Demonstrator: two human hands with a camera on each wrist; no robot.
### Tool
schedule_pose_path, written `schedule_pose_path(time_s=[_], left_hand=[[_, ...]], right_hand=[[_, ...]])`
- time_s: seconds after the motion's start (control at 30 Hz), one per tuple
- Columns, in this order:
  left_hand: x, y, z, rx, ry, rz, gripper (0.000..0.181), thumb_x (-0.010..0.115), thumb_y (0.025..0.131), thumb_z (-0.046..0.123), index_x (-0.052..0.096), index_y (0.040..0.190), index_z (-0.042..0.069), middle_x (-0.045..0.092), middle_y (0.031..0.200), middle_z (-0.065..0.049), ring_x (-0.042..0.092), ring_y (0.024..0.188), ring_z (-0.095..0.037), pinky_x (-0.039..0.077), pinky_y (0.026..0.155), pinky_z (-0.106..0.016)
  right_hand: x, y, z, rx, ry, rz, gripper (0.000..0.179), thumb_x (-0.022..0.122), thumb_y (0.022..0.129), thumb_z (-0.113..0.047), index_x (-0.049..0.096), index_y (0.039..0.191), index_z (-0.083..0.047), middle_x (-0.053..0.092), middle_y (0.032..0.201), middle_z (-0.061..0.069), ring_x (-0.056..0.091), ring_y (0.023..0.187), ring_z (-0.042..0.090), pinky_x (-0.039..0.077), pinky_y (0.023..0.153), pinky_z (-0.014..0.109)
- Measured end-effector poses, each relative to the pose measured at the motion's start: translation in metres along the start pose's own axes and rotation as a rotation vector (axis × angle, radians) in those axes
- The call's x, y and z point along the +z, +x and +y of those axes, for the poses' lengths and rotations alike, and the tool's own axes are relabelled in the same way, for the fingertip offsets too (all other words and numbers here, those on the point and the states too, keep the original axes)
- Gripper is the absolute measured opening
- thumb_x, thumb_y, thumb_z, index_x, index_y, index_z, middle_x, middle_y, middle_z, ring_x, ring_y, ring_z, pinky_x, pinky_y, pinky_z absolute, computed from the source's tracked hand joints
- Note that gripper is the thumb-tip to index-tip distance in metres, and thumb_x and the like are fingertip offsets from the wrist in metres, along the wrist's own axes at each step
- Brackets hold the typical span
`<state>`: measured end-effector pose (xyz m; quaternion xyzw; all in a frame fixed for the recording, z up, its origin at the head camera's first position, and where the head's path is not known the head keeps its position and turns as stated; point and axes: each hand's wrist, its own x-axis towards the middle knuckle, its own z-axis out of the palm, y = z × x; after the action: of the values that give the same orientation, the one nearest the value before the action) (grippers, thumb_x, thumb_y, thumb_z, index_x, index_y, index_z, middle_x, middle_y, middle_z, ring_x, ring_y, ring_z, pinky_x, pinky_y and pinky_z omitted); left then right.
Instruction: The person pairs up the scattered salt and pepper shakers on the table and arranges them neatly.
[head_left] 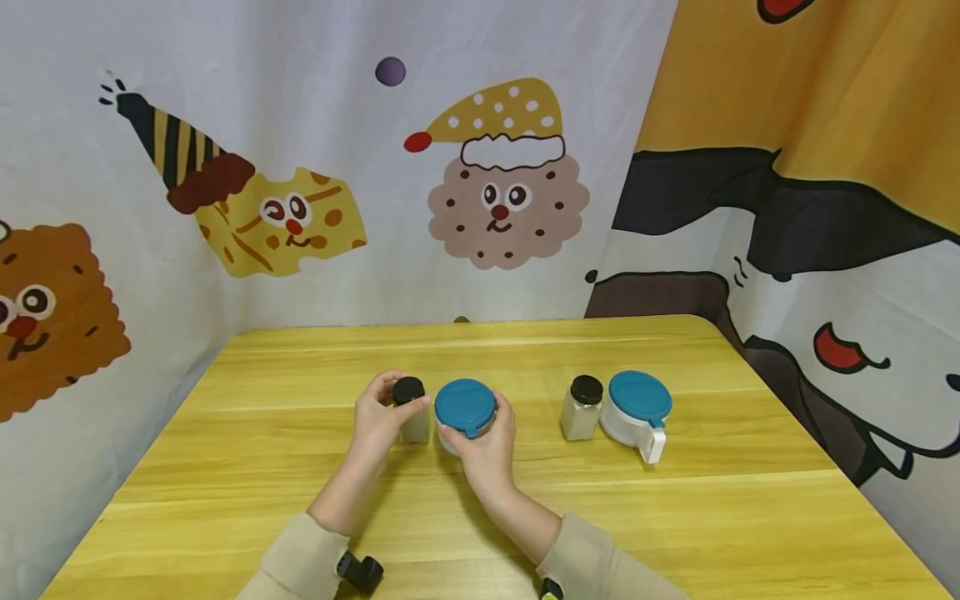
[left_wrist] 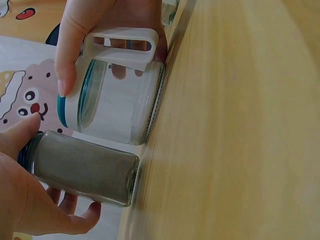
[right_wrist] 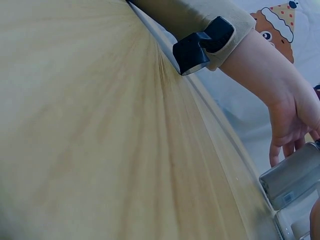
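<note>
My left hand (head_left: 378, 421) holds a small square glass jar (head_left: 415, 428) with a black lid, thumb and fingers round its upper part. In the left wrist view this jar (left_wrist: 85, 167) looks full of greyish powder and stands upright on the table. Close to its right, my right hand (head_left: 487, 454) grips a round glass jar (head_left: 465, 407) with a blue lid. The round jar's white handle (left_wrist: 122, 42) shows in the left wrist view, with the thumb by the lid. Only a small part of the right hand (right_wrist: 315, 220) enters the right wrist view.
Right of my hands on the wooden table (head_left: 675, 525) stand another black-lidded jar (head_left: 580, 417) of pale contents and another blue-lidded jar (head_left: 639, 396) with a white handle. A patterned curtain (head_left: 315, 83) hangs behind the table's far edge.
</note>
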<state>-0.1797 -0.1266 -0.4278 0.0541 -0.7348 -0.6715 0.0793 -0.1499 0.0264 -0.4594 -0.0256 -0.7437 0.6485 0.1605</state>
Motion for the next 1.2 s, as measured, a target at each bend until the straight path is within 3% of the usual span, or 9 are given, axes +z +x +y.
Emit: schedule_pose_path(time_s=[1.2], left_hand=[[0.0003,0.0005,0.0012,-0.027,0.053,-0.02,0.048,0.082,0.075,0.007,0.056,0.116,0.009,0.054,0.115,-0.014,0.048,0.099,-0.027,0.046,0.076,-0.034]], right_hand=[[0.0008,-0.0019,-0.0015,0.02,-0.136,0.006,0.096,0.086,0.072,-0.029,0.028,0.145,-0.006,0.035,0.139,0.015,0.033,0.125,0.037,0.028,0.094,0.063]])
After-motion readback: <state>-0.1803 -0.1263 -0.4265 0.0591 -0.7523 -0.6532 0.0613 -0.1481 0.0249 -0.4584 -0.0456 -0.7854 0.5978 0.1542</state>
